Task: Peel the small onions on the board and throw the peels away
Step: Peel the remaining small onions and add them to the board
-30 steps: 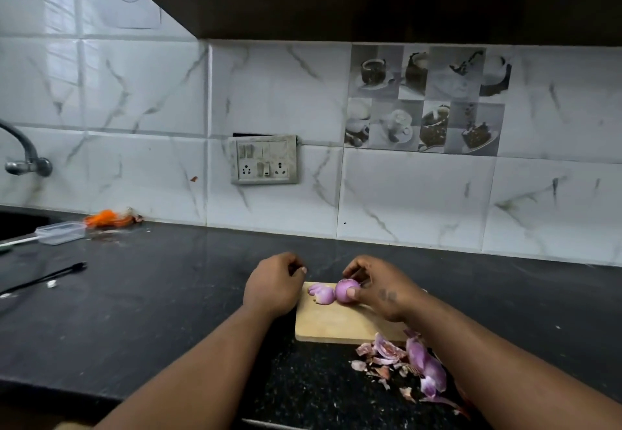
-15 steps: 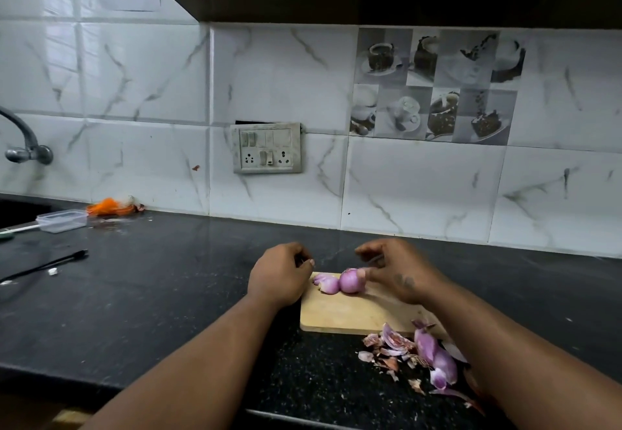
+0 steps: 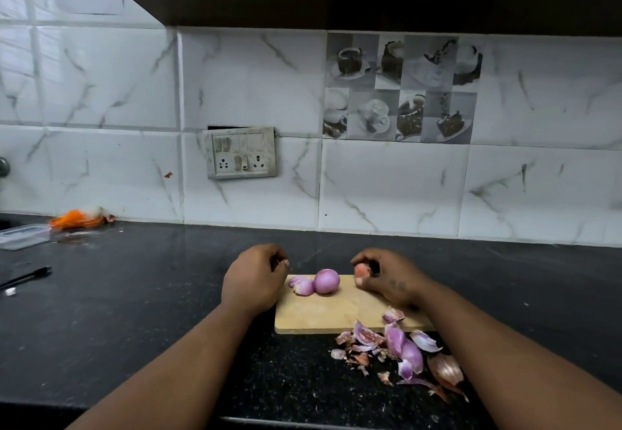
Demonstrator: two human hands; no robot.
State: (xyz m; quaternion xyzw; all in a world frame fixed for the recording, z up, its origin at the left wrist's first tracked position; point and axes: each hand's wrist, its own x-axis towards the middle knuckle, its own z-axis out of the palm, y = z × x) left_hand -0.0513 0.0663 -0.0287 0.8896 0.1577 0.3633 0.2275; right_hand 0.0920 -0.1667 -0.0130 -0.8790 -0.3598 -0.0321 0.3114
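Now two purple onions (image 3: pixel 325 281) sit on the board (image 3: pixel 336 313); right grip (image 3: pixel 387 279) pinches a reddish onion bit (image 3: pixel 361 270), left grip (image 3: pixel 255 278) curled empty.

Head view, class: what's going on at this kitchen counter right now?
A person is peeling small onions on a wooden board. The right hand pinches a reddish piece, peel or onion I cannot tell, over the board's far right. The left hand rests curled by the board's left edge, nothing visible in it. Two peeled onions lie touching on the board. A pile of peels sits on the counter in front, not yet thrown away.
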